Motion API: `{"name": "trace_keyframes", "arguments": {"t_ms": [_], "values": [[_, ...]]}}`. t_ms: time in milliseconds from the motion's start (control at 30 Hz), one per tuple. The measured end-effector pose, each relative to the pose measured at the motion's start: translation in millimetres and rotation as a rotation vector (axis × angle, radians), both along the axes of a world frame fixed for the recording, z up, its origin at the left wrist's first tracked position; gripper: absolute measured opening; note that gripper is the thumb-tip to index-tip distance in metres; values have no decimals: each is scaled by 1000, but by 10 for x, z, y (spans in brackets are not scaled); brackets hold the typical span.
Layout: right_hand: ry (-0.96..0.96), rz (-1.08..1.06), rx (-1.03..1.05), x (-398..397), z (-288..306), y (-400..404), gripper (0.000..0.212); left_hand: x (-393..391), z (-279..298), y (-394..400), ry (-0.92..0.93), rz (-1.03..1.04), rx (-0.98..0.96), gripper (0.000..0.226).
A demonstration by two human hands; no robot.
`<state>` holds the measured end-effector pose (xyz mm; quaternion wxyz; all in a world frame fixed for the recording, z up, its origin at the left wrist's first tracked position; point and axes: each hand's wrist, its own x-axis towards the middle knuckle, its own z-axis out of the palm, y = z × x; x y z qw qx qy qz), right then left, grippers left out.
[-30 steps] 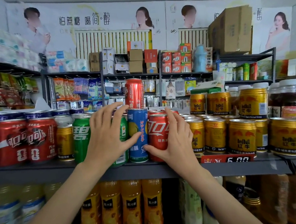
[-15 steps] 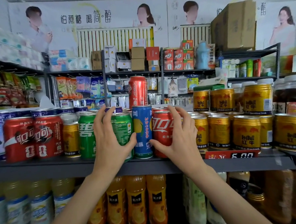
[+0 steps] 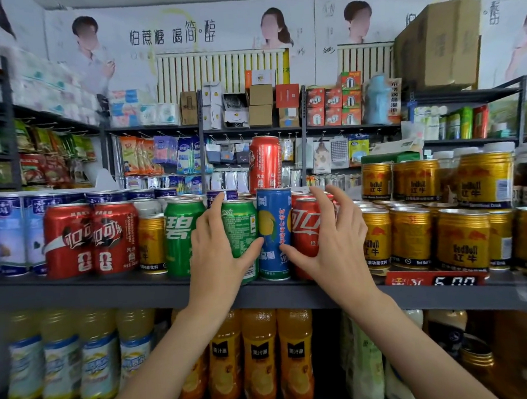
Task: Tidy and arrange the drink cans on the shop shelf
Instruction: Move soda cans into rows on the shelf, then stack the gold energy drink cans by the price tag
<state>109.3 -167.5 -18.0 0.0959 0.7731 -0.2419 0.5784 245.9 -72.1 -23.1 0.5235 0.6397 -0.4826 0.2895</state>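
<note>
At the shelf's (image 3: 107, 289) front edge, the left hand (image 3: 217, 251) grips an upright green Sprite can (image 3: 242, 231) and the right hand (image 3: 335, 241) an upright red Coca-Cola can (image 3: 304, 227). A blue can (image 3: 274, 226) stands between them, gold Red Bull cans (image 3: 462, 239) crowding the right.

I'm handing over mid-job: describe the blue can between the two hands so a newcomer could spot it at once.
Find the dark shelf lined with drink cans. Near its middle, the left hand grips a green can and the right hand a red can. The blue can stands upright between them: taller and slimmer than both, with a yellow lemon picture and red lettering.
</note>
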Motion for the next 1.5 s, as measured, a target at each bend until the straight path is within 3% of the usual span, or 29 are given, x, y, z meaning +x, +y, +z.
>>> {"name": "trace_keyframes", "arguments": {"t_ms": [200,400,600,800,1000,1167,1300,1500], "values": [[-34,-12,-27,-19,0,4,87,-29,-70,22,2,-10,26,104],[-21,1,-18,-9,-12,31,85,-37,-138,85,-14,-23,-31,103],[-24,-9,-23,-19,-26,32,83,-36,-99,110,-40,47,-29,92],[-43,0,-17,-169,121,14,70,-320,124,97,-359,105,-98,57],[14,-232,65,-951,389,-333,41,-928,313,-314,-459,-38,81,53],[254,-534,266,-1666,513,-559,43,-1300,360,-674,-564,-64,181,45],[345,-442,398,-1836,421,-643,45,-1498,420,-869,-591,-102,291,39],[148,-318,439,-1789,260,-674,49,-1499,383,-1075,-634,-130,425,40]]}}
